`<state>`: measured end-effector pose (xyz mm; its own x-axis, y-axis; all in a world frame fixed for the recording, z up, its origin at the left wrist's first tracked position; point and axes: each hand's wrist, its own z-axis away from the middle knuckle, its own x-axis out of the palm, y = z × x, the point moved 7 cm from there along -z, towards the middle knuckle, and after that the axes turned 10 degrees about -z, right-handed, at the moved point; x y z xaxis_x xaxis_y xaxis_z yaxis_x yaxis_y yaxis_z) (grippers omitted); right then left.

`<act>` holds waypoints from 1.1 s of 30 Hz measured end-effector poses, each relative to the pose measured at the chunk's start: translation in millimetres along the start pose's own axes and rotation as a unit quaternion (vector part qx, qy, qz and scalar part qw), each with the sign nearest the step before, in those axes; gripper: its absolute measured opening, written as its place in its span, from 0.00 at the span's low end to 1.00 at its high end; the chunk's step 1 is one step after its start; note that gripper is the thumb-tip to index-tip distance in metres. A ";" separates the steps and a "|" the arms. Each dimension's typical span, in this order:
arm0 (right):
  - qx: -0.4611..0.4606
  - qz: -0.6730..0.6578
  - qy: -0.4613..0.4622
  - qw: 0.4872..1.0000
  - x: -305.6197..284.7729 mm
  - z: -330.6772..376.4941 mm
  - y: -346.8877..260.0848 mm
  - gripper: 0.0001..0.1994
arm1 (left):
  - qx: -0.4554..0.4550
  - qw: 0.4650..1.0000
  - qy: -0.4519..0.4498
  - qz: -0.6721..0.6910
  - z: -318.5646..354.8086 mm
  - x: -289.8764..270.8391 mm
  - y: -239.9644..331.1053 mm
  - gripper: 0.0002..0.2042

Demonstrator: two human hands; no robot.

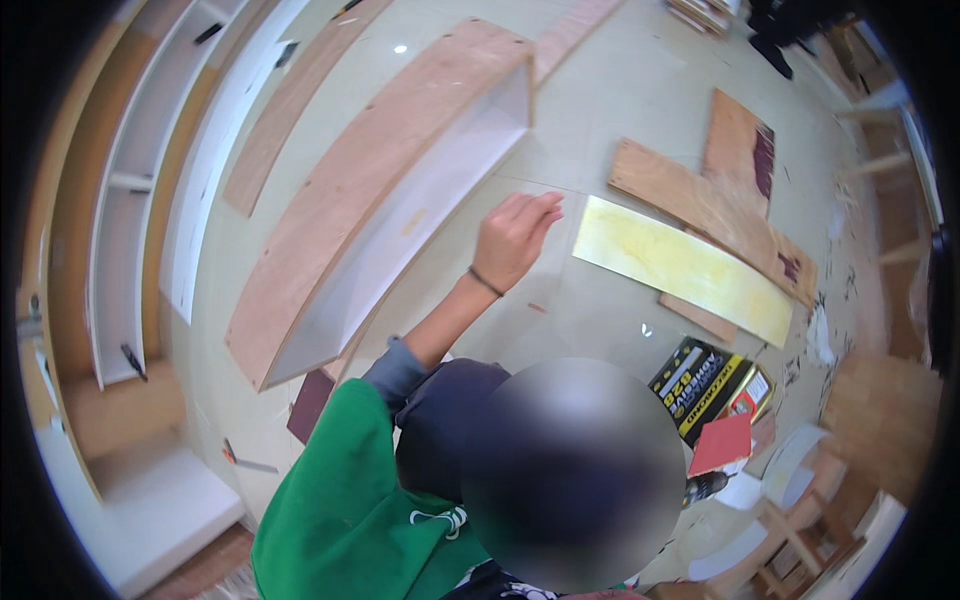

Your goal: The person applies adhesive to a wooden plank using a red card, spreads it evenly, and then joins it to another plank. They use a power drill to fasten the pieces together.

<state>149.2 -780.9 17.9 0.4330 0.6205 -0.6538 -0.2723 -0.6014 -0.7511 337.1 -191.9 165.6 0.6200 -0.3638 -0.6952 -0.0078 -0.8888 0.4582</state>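
Note:
My left hand is raised over the floor, with a dark band at its wrist. Its fingers are curled in to the thumb in a pinch; whatever they may hold is too small to make out. To the hand's left lies a long open wooden box, bare plywood outside and white inside. On the right, nearest the fingertips, is a long pale-yellow board with a blotchy surface. My right hand is not in view; a large blurred round shape covers the lower middle.
Plywood boards lie crossed beyond the yellow board. A black-and-yellow tin and a red flat piece sit lower right, near a dark tool. A tall shelf unit stands left. Another person's dark shoe shows top right.

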 end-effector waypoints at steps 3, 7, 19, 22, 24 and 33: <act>0.004 -0.021 -0.013 1.000 1.1 4.5 -18.7 0.20 | -0.154 0.985 0.063 0.043 42.9 -70.1 -37.6 0.12; 0.023 -0.052 -0.053 0.997 1.1 28.1 -32.8 0.21 | -0.430 0.845 0.107 0.298 137.9 -119.7 -100.9 0.18; 0.038 -0.128 -0.059 0.989 -52.4 103.8 -103.1 0.21 | -0.416 0.582 0.412 0.564 163.5 -172.9 -145.6 0.16; 0.030 -0.145 -0.066 0.987 -46.3 115.4 -120.6 0.22 | -0.414 0.578 0.399 0.579 155.2 -172.4 -146.1 0.13; 0.018 -0.154 -0.077 0.985 -38.7 118.9 -134.2 0.22 | -0.409 0.572 0.401 0.586 162.2 -177.1 -147.8 0.13; -0.088 -0.240 -0.188 0.948 59.1 96.1 -232.1 0.22 | -0.400 0.602 0.395 0.568 186.4 -214.3 -181.6 0.11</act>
<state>155.4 -556.3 144.8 0.1254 0.9597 -0.2514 0.0398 -0.2581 -0.9653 59.4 -4.5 128.2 0.7525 -0.0838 0.6532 -0.5943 0.3409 0.7284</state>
